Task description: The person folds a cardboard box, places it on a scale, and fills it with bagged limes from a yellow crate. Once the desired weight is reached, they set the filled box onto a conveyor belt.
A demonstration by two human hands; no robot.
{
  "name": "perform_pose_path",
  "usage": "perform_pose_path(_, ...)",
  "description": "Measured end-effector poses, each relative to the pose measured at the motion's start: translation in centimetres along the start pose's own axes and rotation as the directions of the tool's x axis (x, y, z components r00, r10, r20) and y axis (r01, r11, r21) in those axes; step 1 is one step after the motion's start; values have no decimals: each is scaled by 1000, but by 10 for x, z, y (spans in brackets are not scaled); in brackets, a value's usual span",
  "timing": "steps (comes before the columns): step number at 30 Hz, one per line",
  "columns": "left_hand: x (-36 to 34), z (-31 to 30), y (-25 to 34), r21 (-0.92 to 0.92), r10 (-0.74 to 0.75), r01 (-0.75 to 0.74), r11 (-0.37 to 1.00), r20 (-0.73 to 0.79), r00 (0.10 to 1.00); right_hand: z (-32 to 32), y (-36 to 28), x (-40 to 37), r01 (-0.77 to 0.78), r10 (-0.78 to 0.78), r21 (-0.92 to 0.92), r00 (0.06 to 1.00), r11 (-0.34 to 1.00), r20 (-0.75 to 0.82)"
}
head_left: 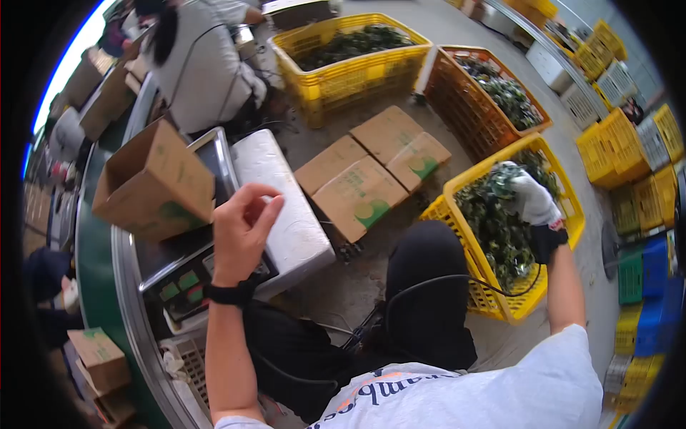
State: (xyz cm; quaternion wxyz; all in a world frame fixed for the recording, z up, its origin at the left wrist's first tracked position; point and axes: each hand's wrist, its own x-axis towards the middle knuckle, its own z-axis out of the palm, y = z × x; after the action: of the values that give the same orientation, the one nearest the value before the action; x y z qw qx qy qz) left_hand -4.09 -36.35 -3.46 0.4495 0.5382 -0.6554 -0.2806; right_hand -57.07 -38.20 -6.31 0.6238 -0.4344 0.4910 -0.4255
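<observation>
My left hand (pixel 244 225) is bare, with a black band at the wrist. It hovers between an open cardboard box (pixel 175 168) and a white foam box (pixel 282 196), its fingers curled and the thumb near the index fingertip; nothing shows in it. The cardboard box stands tilted in view on a scale (pixel 187 286) with coloured labels. My right hand (pixel 534 199), in a white glove, reaches into a yellow crate (pixel 518 307) full of dark green, leafy-looking pieces (pixel 493 232). Its fingers curl round a glossy green clump (pixel 504 175); their tips are partly hidden.
Several closed cartons (pixel 361 196) lie on the floor ahead. Beyond them stand another yellow crate (pixel 350 79) and an orange-brown crate (pixel 464 107), both holding green pieces. A green conveyor belt (pixel 100 247) runs along the left. A person (pixel 200 71) sits at upper left. Stacked crates (pixel 614 150) line the right.
</observation>
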Motion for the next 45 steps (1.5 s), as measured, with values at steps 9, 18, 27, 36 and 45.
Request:
perform_pose_path(9,-5,4,-18,112,199,-195,974,-28,980,330,-142,111,889,-664,-457,348,11,661)
perform_pose_path(18,-11,-4,-18,144,192,-188,972,-15,981,500,-151,144,921,-495,-239,370,309,786)
perform_pose_path(27,-17,-11,-2,37,250,-248,968,-43,967,456,-158,124,825,-508,-428,565,369,650)
perform_pose_path(36,-19,-16,1,26,231,-230,973,-38,972,452,-136,118,823,-471,-439,566,360,676)
perform_pose_path(45,-18,-15,3,45,228,-227,973,-31,973,460,-122,117,869,-436,-379,489,319,756)
